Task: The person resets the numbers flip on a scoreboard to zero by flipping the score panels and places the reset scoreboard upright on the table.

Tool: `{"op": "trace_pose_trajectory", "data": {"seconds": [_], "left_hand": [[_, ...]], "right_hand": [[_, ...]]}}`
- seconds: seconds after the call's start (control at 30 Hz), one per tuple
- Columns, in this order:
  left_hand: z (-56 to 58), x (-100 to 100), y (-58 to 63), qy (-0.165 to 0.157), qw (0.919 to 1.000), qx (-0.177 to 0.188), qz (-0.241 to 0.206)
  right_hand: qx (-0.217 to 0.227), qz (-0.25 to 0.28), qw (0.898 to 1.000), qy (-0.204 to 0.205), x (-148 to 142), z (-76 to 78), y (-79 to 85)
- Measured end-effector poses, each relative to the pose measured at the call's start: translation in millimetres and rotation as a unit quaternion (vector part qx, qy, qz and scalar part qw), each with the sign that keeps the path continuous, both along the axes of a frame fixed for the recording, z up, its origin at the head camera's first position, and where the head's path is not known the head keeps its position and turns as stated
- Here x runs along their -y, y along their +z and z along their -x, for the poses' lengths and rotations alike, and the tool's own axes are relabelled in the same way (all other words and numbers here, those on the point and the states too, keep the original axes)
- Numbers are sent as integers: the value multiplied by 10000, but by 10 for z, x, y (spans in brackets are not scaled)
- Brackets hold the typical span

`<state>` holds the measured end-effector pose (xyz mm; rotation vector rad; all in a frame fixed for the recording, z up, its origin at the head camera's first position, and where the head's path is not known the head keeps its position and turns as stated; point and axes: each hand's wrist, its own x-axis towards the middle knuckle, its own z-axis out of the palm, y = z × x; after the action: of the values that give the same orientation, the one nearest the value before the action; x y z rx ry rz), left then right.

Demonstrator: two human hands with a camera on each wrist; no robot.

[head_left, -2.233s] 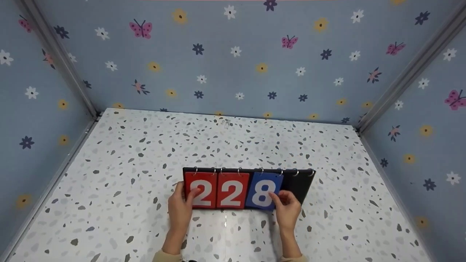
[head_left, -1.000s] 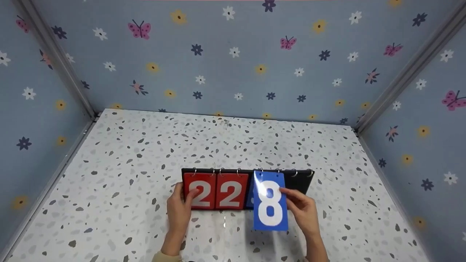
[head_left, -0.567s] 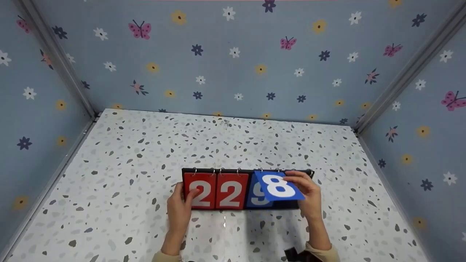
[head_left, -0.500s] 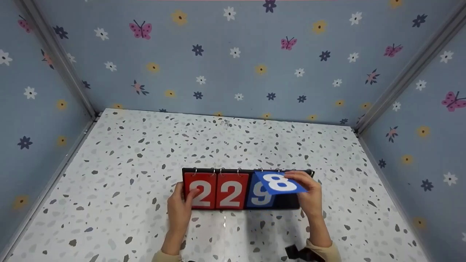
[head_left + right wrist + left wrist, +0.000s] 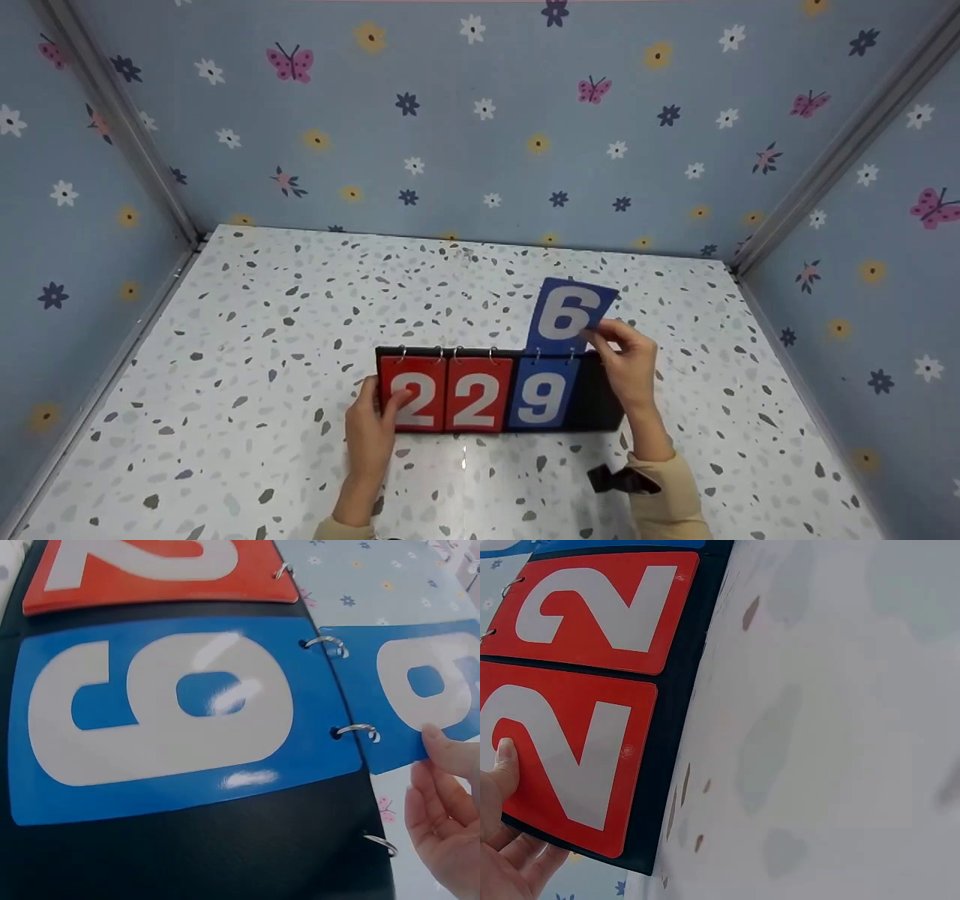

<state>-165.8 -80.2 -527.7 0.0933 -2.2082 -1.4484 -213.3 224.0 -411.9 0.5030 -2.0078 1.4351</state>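
Note:
A black flip scoreboard (image 5: pixel 596 397) leans on the tabletop, its number cards hung on metal rings. Two red cards show 2 (image 5: pixel 412 394) and 2 (image 5: pixel 477 394), and a blue card shows 9 (image 5: pixel 541 391). My left hand (image 5: pixel 370 431) grips the board's left end, thumb on the front of the first red card, fingers behind, as the left wrist view (image 5: pixel 510 840) confirms. Above the top edge, my right hand (image 5: pixel 628 364) pinches the edge of a raised blue card (image 5: pixel 566 319) between thumb and fingers; its visible face reads 6. The right wrist view shows that card (image 5: pixel 427 690) still on its rings.
The speckled white tabletop (image 5: pixel 300 315) runs around the board. Blue flowered panels (image 5: pixel 480 150) enclose it at the back and both sides, with grey metal strips at the corners. A black strap (image 5: pixel 622 480) hangs at the right sleeve.
My right hand has lifted the blue 8 card up and over the top edge, uncovering the blue 9 beneath. The left hand has kept its hold on the board.

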Motion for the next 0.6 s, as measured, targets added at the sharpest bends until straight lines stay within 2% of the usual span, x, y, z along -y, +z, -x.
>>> {"op": "trace_pose_trajectory", "data": {"seconds": [0.13,0.3,0.6], "left_hand": [[3,-1,-4,22,10000,-33,48],[1,-4,-10,69,9998,-87,149],[6,-3,-3,67,9999,-63,139]], "right_hand": [[292,-384,9982,-366,-41,143,-95],[574,-928,9911,-765,-37,227,-127],[821,-1529,9796,-1018,-12,269,-131]]}}
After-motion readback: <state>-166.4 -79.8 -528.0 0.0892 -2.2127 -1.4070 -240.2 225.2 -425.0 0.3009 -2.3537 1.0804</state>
